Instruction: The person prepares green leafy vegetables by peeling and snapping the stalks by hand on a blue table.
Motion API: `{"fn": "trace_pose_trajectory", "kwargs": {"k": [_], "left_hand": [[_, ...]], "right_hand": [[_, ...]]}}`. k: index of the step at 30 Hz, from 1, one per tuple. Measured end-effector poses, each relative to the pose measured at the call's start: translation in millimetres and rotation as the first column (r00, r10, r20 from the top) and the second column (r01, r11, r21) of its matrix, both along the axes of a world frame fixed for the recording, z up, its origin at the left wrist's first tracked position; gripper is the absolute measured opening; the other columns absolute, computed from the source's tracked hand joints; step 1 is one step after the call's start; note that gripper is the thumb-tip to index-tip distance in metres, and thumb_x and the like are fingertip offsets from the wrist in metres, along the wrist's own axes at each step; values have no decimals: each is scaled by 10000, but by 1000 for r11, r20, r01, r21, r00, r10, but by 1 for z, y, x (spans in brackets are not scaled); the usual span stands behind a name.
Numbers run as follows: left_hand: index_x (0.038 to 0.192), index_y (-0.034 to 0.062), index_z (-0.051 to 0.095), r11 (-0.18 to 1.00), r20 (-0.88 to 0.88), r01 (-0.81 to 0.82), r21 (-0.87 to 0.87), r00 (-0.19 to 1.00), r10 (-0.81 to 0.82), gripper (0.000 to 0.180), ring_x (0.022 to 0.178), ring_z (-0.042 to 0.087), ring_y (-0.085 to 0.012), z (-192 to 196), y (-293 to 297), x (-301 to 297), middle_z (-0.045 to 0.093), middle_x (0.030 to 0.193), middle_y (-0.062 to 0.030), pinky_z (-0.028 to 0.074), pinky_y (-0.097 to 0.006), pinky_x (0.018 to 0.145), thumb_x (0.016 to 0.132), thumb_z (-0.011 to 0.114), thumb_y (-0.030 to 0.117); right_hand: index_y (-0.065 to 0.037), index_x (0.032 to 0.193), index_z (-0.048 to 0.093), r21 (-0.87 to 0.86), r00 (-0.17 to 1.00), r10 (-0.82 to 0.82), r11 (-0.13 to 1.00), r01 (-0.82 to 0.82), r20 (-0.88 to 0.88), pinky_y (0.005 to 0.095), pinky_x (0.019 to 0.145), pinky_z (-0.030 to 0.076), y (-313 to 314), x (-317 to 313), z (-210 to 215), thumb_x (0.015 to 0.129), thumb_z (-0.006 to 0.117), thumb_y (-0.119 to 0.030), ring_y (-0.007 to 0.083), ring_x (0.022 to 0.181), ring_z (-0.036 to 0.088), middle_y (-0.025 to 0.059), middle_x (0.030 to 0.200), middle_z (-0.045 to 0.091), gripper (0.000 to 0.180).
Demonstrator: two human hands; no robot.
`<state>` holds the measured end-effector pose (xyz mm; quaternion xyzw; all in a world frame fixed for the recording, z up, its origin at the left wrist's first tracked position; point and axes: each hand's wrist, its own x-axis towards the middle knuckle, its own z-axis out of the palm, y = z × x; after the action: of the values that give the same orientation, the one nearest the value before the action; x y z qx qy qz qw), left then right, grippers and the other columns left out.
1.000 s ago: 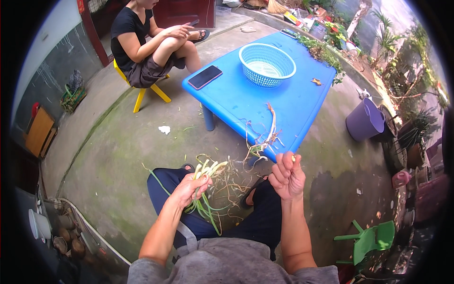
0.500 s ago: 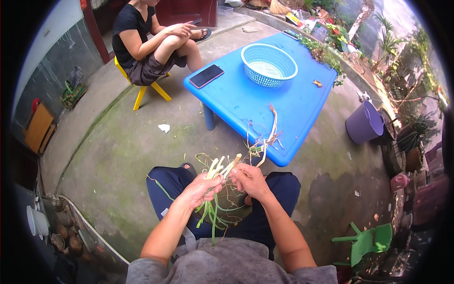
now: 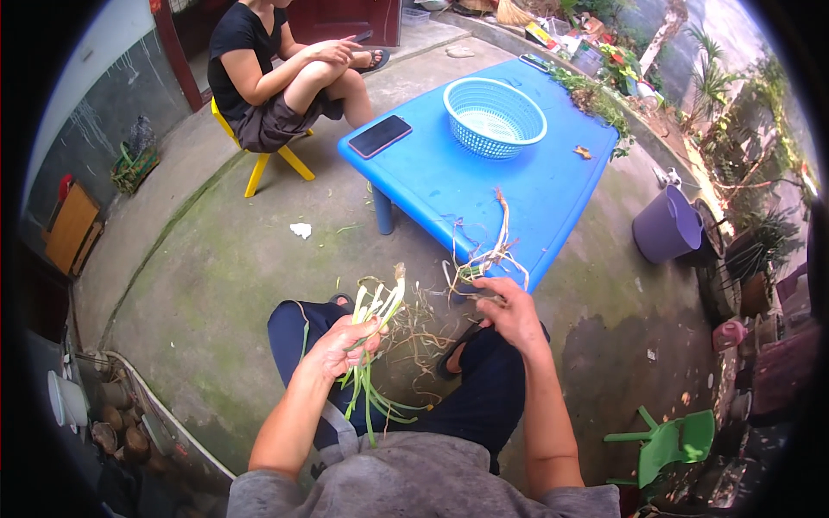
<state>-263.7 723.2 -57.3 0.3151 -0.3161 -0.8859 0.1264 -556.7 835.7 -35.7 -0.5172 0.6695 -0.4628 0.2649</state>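
Note:
A bunch of spring onions (image 3: 370,306) is gripped in my left hand (image 3: 347,345) over my lap. Their white root ends point up and away from me, and the green leaves hang below the fist. My right hand (image 3: 509,312) is empty, with fingers apart, just short of the table's near corner. Close beyond its fingertips lies a small heap of untrimmed spring onions (image 3: 494,253) with dry, stringy roots and brownish stalks. Stripped roots and dry leaves (image 3: 419,337) are scattered on the ground between my feet.
On the blue table (image 3: 414,194) are a light blue plastic basket (image 3: 494,151), a phone (image 3: 380,136) and greenery (image 3: 596,102). A person (image 3: 259,73) sits on a yellow chair (image 3: 275,164) at left. A purple bucket (image 3: 667,224) and green chair (image 3: 682,442) stand at right.
My right hand has let go of the bunch and moved right and forward to the table corner. My left hand has drawn slightly left with the spring onions.

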Motion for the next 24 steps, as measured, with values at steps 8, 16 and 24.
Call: {"fn": "trace_pose_trajectory", "kwargs": {"k": [8,16,24], "left_hand": [[907,45,584,983,180,75,-169,983,-44,234,423,322,-20,21,14,-31,503,614,23,203,-185,380,927,553,277],[893,45,573,904,267,113,-412,964,1,205,439,334,-33,24,26,-32,470,568,33,236,-207,396,936,530,240],[836,54,592,903,275,147,-405,961,-33,201,457,375,-40,34,21,-14,484,552,34,268,-216,412,929,543,226]], "right_hand": [[-27,845,626,138,878,147,963,-233,456,198,500,389,-20,81,-13,915,562,-187,41,577,507,-31,639,548,186],[4,918,609,-125,857,-161,960,252,490,191,525,389,-22,51,-17,926,569,-143,63,560,504,6,699,548,153],[-3,982,626,-120,863,-219,945,303,455,183,571,421,-7,2,2,891,590,-91,48,610,517,-8,761,585,131]]}}
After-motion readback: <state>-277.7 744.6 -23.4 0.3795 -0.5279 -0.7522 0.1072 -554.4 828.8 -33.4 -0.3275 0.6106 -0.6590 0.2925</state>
